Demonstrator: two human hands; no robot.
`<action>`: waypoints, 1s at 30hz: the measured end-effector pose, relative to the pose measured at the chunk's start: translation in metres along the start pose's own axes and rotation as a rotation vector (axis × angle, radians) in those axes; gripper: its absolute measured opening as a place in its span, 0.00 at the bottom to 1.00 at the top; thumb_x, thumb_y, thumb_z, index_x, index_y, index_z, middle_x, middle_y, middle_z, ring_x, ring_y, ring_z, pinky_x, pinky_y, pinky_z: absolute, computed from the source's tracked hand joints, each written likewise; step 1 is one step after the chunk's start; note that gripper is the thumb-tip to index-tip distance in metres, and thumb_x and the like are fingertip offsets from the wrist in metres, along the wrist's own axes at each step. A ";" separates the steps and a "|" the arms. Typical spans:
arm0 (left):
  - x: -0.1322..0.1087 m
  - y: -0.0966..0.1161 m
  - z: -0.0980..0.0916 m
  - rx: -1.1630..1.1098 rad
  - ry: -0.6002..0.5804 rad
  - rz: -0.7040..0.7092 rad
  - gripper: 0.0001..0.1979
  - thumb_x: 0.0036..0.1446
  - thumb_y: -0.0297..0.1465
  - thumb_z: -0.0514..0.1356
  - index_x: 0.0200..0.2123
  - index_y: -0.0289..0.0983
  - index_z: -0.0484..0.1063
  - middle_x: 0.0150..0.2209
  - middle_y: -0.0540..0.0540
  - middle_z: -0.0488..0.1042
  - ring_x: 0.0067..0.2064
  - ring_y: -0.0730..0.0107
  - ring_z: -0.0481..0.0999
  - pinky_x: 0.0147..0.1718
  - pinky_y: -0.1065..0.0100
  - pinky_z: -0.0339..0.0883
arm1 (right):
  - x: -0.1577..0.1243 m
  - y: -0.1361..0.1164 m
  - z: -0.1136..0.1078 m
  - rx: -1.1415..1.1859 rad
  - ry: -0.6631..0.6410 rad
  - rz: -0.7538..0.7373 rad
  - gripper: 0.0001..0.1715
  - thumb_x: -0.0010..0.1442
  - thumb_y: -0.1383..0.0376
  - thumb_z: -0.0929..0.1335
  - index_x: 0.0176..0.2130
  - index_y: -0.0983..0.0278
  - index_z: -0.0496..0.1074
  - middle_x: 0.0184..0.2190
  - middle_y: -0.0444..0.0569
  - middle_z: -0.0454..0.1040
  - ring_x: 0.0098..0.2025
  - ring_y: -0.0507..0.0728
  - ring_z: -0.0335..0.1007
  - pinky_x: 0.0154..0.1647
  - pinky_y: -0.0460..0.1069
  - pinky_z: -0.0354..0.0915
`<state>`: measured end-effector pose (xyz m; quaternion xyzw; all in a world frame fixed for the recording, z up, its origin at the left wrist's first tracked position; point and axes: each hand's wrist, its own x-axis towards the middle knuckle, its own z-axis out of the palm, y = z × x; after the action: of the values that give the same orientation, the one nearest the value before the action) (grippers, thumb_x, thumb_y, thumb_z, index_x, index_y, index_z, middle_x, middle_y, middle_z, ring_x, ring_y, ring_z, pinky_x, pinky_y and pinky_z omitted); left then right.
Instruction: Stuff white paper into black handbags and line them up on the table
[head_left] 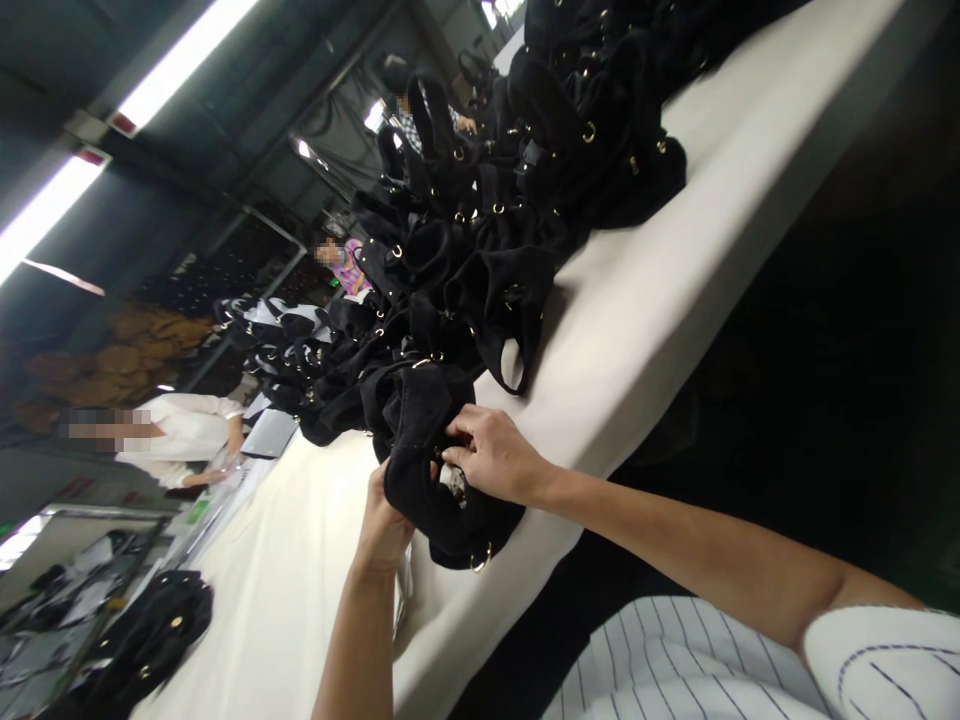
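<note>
A black fabric bag (420, 490) with gold-coloured rings is held up over the near edge of the table. My left hand (384, 520) grips it from the left side, with most of the fingers hidden behind the cloth. My right hand (495, 455) is closed, thumb and fingers pinched at the bag's edge by an opening; any small part between the fingertips cannot be made out. Something pale shows through the opening. Close behind the held bag, another black bag (502, 290) with a looped handle lies on the table.
A long table with a cream cover (645, 290) runs away to the upper right. Many similar black bags (585, 130) are heaped along it. More black pieces (157, 630) lie at lower left. A person in a white top (180, 430) works across the table; others are farther back.
</note>
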<state>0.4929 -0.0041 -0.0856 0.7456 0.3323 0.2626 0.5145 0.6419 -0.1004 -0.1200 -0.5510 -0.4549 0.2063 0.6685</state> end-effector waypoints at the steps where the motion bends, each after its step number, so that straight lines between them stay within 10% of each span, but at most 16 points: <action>1: 0.000 -0.002 0.000 -0.022 0.008 -0.015 0.22 0.46 0.36 0.71 0.45 0.35 0.76 0.31 0.47 0.76 0.32 0.67 0.75 0.32 0.68 0.69 | 0.000 0.000 0.001 0.002 -0.007 -0.011 0.07 0.52 0.77 0.74 0.31 0.68 0.74 0.31 0.44 0.70 0.30 0.50 0.65 0.33 0.46 0.61; 8: -0.003 0.006 0.011 0.086 0.019 0.093 0.16 0.49 0.39 0.71 0.33 0.35 0.72 0.26 0.52 0.72 0.26 0.75 0.70 0.25 0.74 0.64 | 0.008 0.008 -0.007 0.080 -0.031 -0.013 0.06 0.52 0.77 0.72 0.31 0.68 0.76 0.32 0.45 0.72 0.33 0.51 0.66 0.37 0.47 0.63; 13: 0.007 0.005 0.012 -0.026 0.079 -0.013 0.23 0.59 0.53 0.58 0.32 0.37 0.66 0.20 0.56 0.63 0.16 0.79 0.59 0.13 0.76 0.52 | -0.004 0.037 -0.030 0.508 -0.153 0.208 0.14 0.62 0.60 0.68 0.42 0.66 0.79 0.39 0.50 0.77 0.38 0.55 0.73 0.39 0.49 0.69; 17: 0.014 -0.013 0.009 0.118 0.412 0.192 0.19 0.63 0.48 0.57 0.44 0.38 0.71 0.38 0.48 0.73 0.35 0.74 0.74 0.34 0.73 0.69 | -0.021 0.055 -0.038 0.584 -0.056 0.277 0.28 0.61 0.49 0.69 0.56 0.60 0.73 0.56 0.52 0.72 0.57 0.62 0.68 0.58 0.58 0.65; 21: 0.009 -0.023 0.013 0.317 0.427 0.303 0.21 0.68 0.42 0.53 0.60 0.42 0.64 0.61 0.44 0.66 0.62 0.61 0.64 0.64 0.60 0.55 | -0.025 0.050 -0.037 0.525 -0.132 0.179 0.31 0.65 0.48 0.66 0.63 0.55 0.66 0.63 0.49 0.65 0.66 0.62 0.57 0.69 0.61 0.52; 30: -0.016 -0.021 0.058 0.095 0.682 0.150 0.25 0.68 0.43 0.50 0.64 0.40 0.59 0.66 0.41 0.58 0.68 0.56 0.55 0.68 0.55 0.48 | 0.001 0.014 -0.055 0.509 -0.411 0.419 0.36 0.55 0.58 0.75 0.61 0.58 0.68 0.52 0.55 0.75 0.50 0.62 0.75 0.54 0.59 0.70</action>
<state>0.5208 -0.0455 -0.1257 0.6605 0.4410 0.5180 0.3179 0.6913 -0.1250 -0.1311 -0.3957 -0.3914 0.5508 0.6219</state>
